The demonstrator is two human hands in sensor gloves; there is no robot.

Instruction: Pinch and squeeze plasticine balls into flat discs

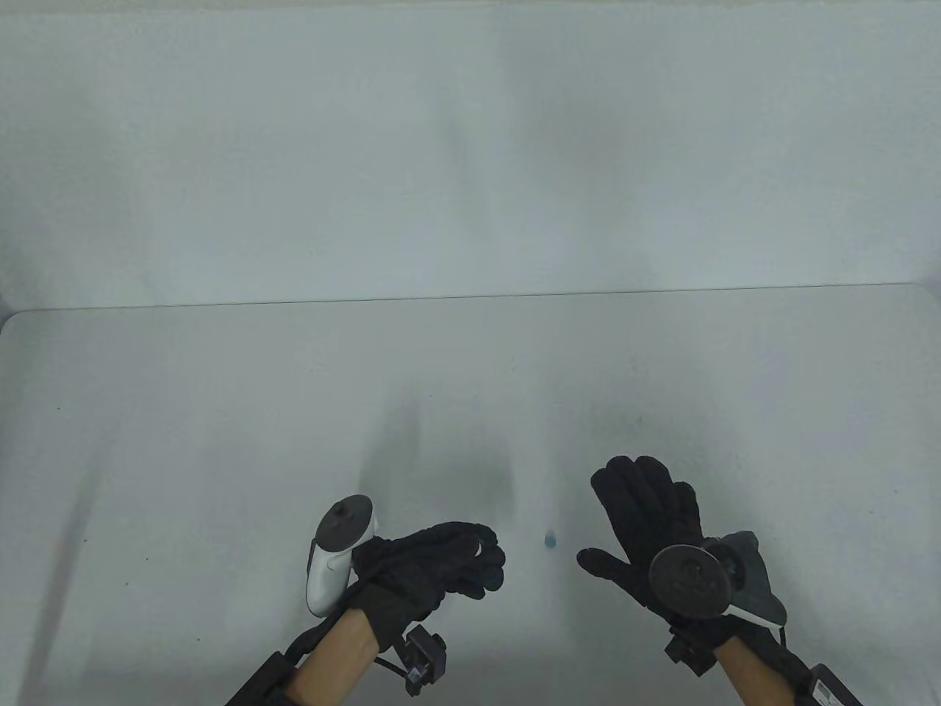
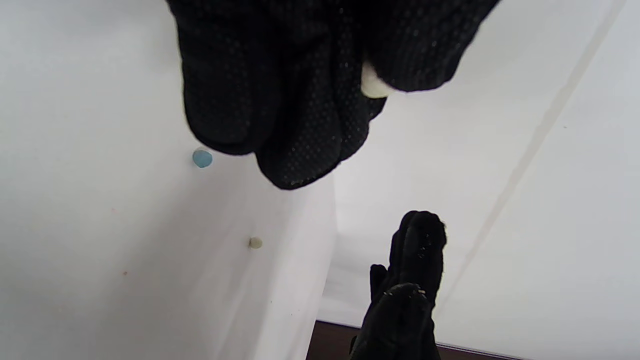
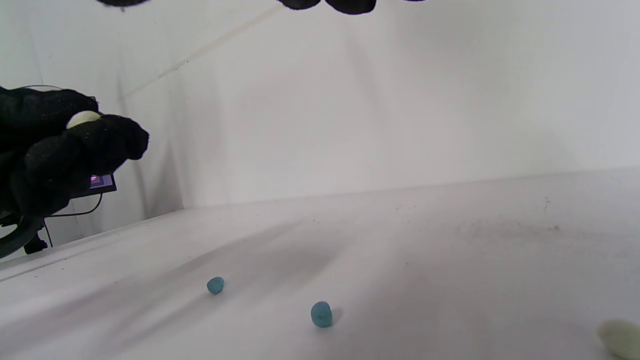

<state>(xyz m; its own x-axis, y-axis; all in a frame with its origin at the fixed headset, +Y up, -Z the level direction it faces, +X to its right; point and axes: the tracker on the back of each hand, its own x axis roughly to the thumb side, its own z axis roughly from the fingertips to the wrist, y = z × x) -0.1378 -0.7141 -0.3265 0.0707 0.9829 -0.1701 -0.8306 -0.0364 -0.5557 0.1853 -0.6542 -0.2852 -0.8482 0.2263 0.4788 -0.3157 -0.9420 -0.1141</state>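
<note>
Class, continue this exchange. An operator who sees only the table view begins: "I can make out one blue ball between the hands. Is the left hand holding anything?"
Observer: Yes. In the left wrist view, the left hand pinches a whitish piece between thumb and fingers.
Operator: Is there more plasticine on the table?
Observer: The right wrist view shows two blue pieces, not one: a nearer blue ball and a second blue ball further left.
Operator: Anything pale lying loose?
Observer: Yes, a pale lump lies on the table at that view's bottom right corner.
</note>
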